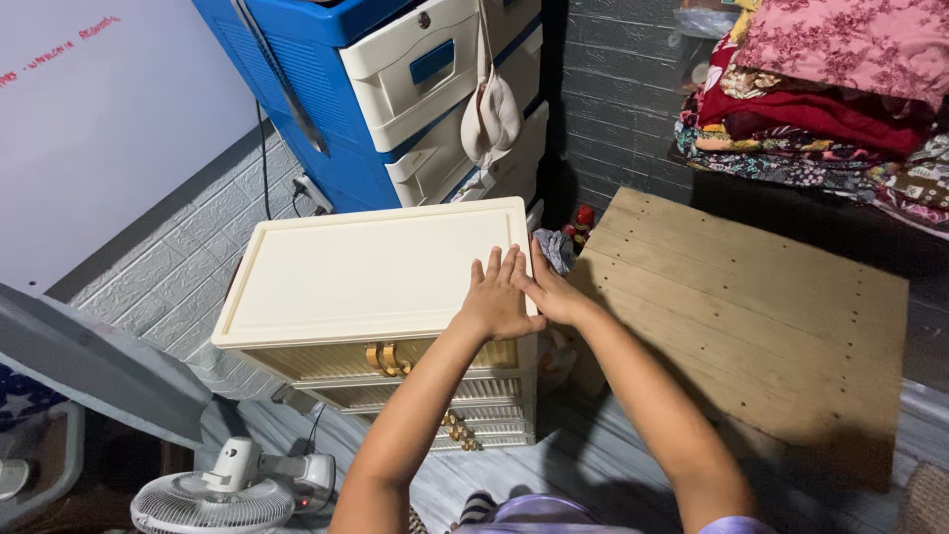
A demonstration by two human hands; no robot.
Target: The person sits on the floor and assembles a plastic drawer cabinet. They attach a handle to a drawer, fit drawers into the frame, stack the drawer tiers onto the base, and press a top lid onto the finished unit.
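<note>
Head view, looking down. Room: grey brick-pattern wall [168,267] at left and behind, with a pale board [99,119] leaning above it; grey floor [593,465] below. Cream drawer unit [366,297] stands on the floor at centre, its flat top bare, with gold handles [388,358] on the fronts of the drawers beneath. Behind it, a taller blue cabinet [326,89] with cream drawers; a pale cloth bag [491,117] hangs down its front. Right of the cream unit, a wooden platform [751,307] of bare planks, set just beside it; a small red figure [583,220] sits in the gap near the back wall. Upper right, a stack of folded fabrics [820,89], pink floral on top, red and patterned below. Lower left, a white fan [222,494] on the floor, and a grey slanted panel [89,356] above it. Hands: both arms reach forward from the bottom edge. Left hand [497,297] lies palm down on the right front corner of the drawer unit's top, fingers [494,269] straight and close together, flat and gripping nothing. Right hand [551,290] is against the unit's right edge, touching the left hand, fingers extended along the side; whether they curl around the rim cannot be told.
</note>
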